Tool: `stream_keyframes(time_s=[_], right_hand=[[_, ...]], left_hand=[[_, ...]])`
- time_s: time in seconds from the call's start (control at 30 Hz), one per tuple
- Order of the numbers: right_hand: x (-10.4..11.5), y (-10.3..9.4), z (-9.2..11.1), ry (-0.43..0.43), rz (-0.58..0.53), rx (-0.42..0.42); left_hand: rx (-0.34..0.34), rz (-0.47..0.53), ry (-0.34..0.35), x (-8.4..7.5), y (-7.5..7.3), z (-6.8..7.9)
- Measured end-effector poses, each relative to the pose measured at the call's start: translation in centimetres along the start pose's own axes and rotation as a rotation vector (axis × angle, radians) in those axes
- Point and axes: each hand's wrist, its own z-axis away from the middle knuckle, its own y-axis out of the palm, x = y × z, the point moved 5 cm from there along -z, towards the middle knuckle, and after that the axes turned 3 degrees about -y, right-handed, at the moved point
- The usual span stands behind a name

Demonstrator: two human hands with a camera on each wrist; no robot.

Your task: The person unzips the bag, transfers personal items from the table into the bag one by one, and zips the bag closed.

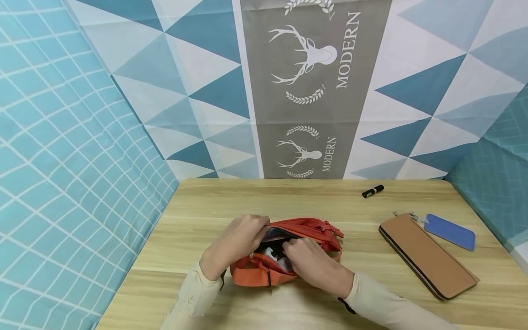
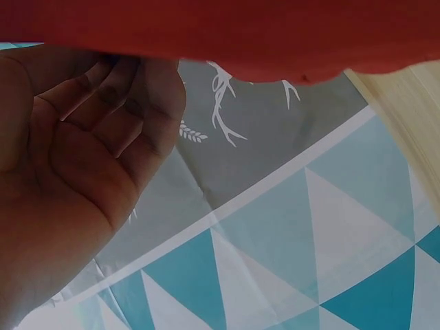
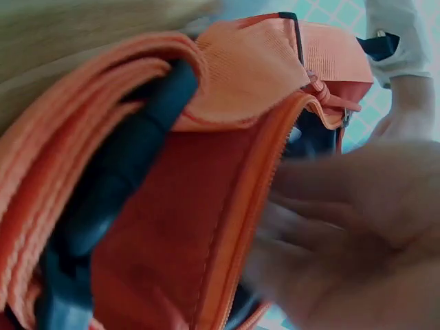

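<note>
An orange-red waist bag [image 1: 250, 277] lies on the table with its zipped mouth open. My left hand [image 1: 241, 240] grips the bag's left end; in the left wrist view its fingers curl up to the red fabric [image 2: 206, 27]. My right hand [image 1: 315, 266] reaches into the mouth from the right. Close up, its blurred fingers [image 3: 295, 220] pass the zip edge [image 3: 240, 254], and the fingertips are hidden inside, so I cannot tell whether they hold anything. Dark and whitish contents [image 1: 270, 253] show between the hands. An orange strap with a black buckle [image 3: 124, 165] hangs by the bag.
To the right lies a brown zip wallet [image 1: 426, 254], with a blue tag [image 1: 449, 231] on a metal clasp beside it. A small black tube [image 1: 373, 191] rests near the back edge. Patterned cloth [image 1: 206, 91] stands behind the wooden table [image 1: 198, 201].
</note>
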Motion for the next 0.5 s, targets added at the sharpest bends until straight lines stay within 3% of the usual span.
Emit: stream_keyframes(time_s=[0.13, 0.3, 0.4, 0.5], right_hand=[[0.0, 0.3, 0.8, 0.029, 0.15, 0.102], [0.6, -1.6, 1.4, 0.035, 0.177, 0.097], [1.6, -2.2, 1.7, -0.076, 0.12, 0.061], [2.2, -1.3, 2.3, -0.2, 0.01, 0.1]], left_hand=[[0.007, 0.007, 0.011, 0.0, 0.0, 0.0], [-0.009, 0.011, 0.012, 0.0, 0.0, 0.0], [0.001, 0.018, 0.009, -0.1, 0.1, 0.0], [0.018, 0.027, 0.006, -0.1, 0.2, 0.0]])
